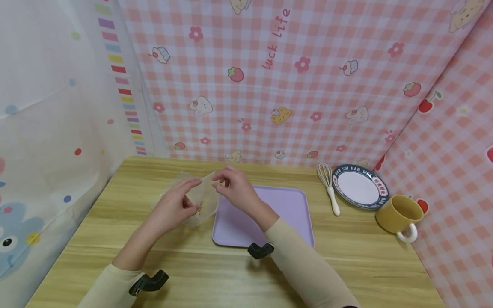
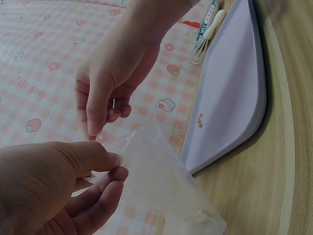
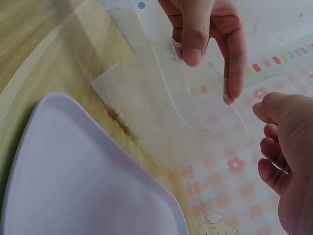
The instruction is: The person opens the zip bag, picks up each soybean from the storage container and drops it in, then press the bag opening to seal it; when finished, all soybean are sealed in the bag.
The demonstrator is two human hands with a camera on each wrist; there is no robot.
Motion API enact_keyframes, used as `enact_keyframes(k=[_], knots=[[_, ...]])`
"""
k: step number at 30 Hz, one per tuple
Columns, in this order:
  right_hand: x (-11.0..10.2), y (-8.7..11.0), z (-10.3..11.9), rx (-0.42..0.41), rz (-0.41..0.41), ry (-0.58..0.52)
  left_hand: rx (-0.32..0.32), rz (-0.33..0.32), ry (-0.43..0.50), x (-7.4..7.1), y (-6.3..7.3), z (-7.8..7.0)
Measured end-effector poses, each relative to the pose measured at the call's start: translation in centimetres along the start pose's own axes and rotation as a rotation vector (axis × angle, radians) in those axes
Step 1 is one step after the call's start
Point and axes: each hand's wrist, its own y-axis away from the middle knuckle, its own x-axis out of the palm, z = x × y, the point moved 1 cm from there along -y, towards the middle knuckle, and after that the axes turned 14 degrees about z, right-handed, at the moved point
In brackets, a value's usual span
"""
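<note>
One bag [image 2: 164,178] is pinched by left fingers [image 2: 98,208]; right fingers [image 3: 273,107] curl nearby, hold unclear.

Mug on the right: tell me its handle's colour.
The handle is white; the head view shows it best.

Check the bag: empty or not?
Not empty. Both wrist views show small tan bits gathered near the bottom of the translucent bag; exact count can't be told.

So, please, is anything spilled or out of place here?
Possibly: a few small tan pieces lie loose on the purple tray, near its far edge, while similar-looking pieces sit inside the translucent plastic bag. They may have spilled.
</note>
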Motion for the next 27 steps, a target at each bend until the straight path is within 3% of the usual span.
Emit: enact_keyframes(k=[8, 21, 27], knots=[[-1.1, 1.7, -1.4, 0.051, 0.000, -0.034, -0.004, -0.004, 0.004, 0.1, 0.0, 0.1], [-3.7, 4.6, -6.7, 0.182, 0.113, 0.062, 0.012, -0.005, 0.005, 0.2, -0.1, 0.3], [-3.6, 5.1, -8.8, 0.178, 0.148, 0.091, 0.009, -0.006, 0.009, 0.2, 0.0, 0.2]])
